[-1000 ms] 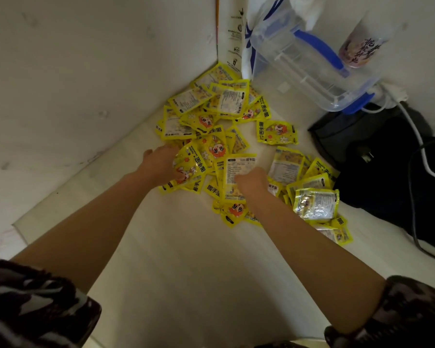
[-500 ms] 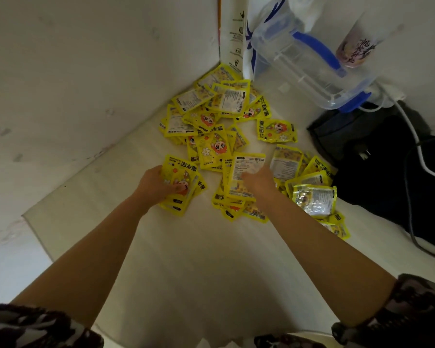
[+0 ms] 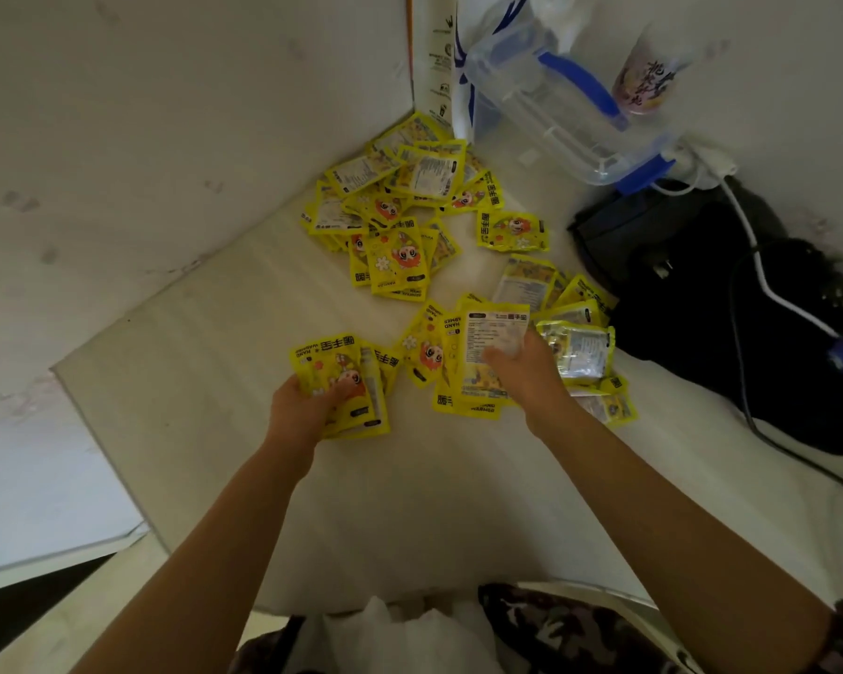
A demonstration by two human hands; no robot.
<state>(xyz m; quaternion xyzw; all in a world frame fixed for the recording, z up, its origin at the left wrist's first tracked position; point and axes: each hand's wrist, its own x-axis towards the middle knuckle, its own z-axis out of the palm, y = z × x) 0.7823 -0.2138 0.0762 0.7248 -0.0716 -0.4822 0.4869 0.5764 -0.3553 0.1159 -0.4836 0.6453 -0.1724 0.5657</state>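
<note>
While both forearms reach in from the near edge of the pale mat (image 3: pixel 166 430), the left hand (image 3: pixel 299 407) grasps a small stack of yellow sachets (image 3: pixel 349 372), thumb across its face, at mid-mat and left of centre. Right hand (image 3: pixel 524 369) lies on a white-backed sachet (image 3: pixel 490 333) that tops a cluster just right of the stack. Its fingertips are blurred, so whether they pinch the sachet or merely press it cannot be told. Stack and cluster lie apart, with bare mat between them. Loose sachets (image 3: pixel 400 201) are heaped toward the far corner, where two walls meet. Clear plastic box (image 3: pixel 546 119) with a blue handle stands at the far edge, right of that corner. Black bag (image 3: pixel 692 294) occupies the right edge, a white cable (image 3: pixel 775 296) running across it, and the nearest sachets of the cluster lie just beside it
</note>
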